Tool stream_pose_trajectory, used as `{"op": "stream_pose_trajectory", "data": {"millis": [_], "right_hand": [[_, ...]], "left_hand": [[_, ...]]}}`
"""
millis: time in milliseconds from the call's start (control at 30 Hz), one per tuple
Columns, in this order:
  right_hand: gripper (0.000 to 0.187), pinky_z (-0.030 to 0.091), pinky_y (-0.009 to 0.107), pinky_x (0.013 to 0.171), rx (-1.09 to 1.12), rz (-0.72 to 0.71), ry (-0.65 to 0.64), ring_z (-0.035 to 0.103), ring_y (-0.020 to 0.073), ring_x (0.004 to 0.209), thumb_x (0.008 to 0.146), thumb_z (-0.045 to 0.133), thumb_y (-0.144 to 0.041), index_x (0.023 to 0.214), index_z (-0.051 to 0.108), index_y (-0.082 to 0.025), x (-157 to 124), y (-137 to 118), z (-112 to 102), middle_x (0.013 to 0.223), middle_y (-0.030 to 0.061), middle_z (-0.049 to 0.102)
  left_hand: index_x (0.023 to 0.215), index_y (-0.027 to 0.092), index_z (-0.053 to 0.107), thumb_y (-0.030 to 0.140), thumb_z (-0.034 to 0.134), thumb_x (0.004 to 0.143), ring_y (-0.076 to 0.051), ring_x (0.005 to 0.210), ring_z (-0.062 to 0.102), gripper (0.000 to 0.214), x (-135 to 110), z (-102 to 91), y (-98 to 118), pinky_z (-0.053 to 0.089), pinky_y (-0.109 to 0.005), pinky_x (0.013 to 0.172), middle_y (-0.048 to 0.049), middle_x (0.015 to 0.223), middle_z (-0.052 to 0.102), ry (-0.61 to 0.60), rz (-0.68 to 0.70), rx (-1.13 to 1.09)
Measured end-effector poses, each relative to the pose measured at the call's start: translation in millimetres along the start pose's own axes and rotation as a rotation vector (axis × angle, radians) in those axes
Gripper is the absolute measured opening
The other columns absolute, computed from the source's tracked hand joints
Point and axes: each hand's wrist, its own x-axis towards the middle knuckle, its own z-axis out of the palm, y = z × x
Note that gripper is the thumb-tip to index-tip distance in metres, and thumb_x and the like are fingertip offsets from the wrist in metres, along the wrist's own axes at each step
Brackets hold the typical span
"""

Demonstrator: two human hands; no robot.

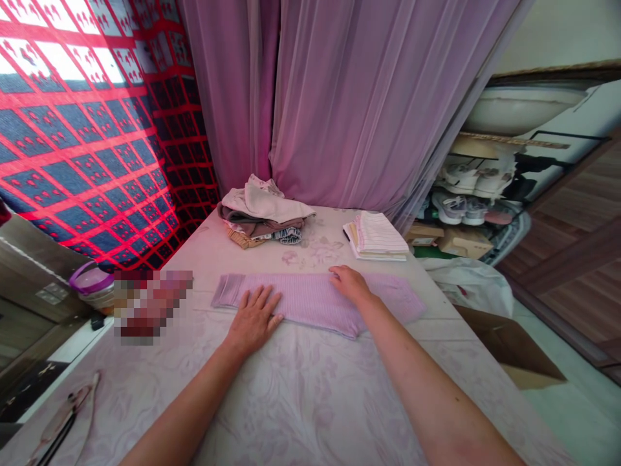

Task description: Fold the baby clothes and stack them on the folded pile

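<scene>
Lilac pants (pixel 310 301) with fine stripes lie folded lengthwise across the bed, the narrow cuff end to the left and the wider end to the right. My left hand (pixel 255 320) rests flat near the cuff end, fingers spread, its fingertips on the cloth and its palm partly on the sheet. Over the middle of the pants is my right hand (pixel 350 283), its fingers loosely bent near the far edge. I see no cloth pinched in it, though its thumb is hidden.
Behind lie a heap of folded clothes (pixel 264 210) and a stack of folded striped cloths (pixel 378 236). A blurred reddish item (pixel 155 304) and eyeglasses (pixel 65 417) are on the left. Purple curtains (pixel 359 97) hang behind; a shoe shelf (pixel 473 188) and cardboard box (pixel 509 346) stand right.
</scene>
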Motion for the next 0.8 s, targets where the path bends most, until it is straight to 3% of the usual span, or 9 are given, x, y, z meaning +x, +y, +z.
{"op": "stream_pose_trajectory", "data": {"millis": [133,400,567,800], "right_hand": [[0.02,0.043,0.024,0.079,-0.012,0.035,0.008,0.063,0.0165,0.093,0.087,0.055,-0.032,0.095,0.072,-0.025,0.0,-0.3,3.5,0.102,0.0031,0.07],[0.024,0.042,0.025,0.077,-0.037,0.108,0.02,0.062,0.0178,0.094,0.09,0.049,-0.03,0.098,0.07,-0.022,1.5,-3.9,10.2,0.106,0.0065,0.069],[0.025,0.042,0.026,0.076,-0.03,0.059,-0.041,0.063,0.0189,0.094,0.085,0.054,-0.032,0.102,0.07,-0.025,8.5,-19.4,4.2,0.108,0.0049,0.07],[0.02,0.042,0.022,0.068,0.041,-0.069,-0.153,0.064,0.0148,0.083,0.081,0.06,-0.04,0.09,0.073,-0.027,32.7,-57.2,7.9,0.092,-0.0011,0.074]], "left_hand": [[0.142,0.028,0.043,0.056,0.032,0.095,-0.029,0.139,0.034,0.056,-1.2,-1.3,1.6,0.019,-0.054,0.113,-0.0073,0.15,0.041,0.024,-0.006,0.015],[0.142,0.025,0.045,0.056,0.033,0.095,-0.031,0.138,0.036,0.057,-1.7,-4.6,4.7,0.02,-0.057,0.112,-0.0084,0.149,0.042,0.007,-0.054,0.023],[0.141,0.025,0.045,0.056,0.033,0.095,-0.031,0.138,0.036,0.057,-1.6,-3.3,4.9,0.02,-0.057,0.112,-0.0081,0.149,0.042,0.019,-0.065,0.02],[0.141,0.027,0.045,0.057,0.032,0.095,-0.029,0.139,0.035,0.057,-1.7,-3.2,4.5,0.018,-0.057,0.114,-0.0066,0.149,0.042,0.012,-0.077,0.003]]}}
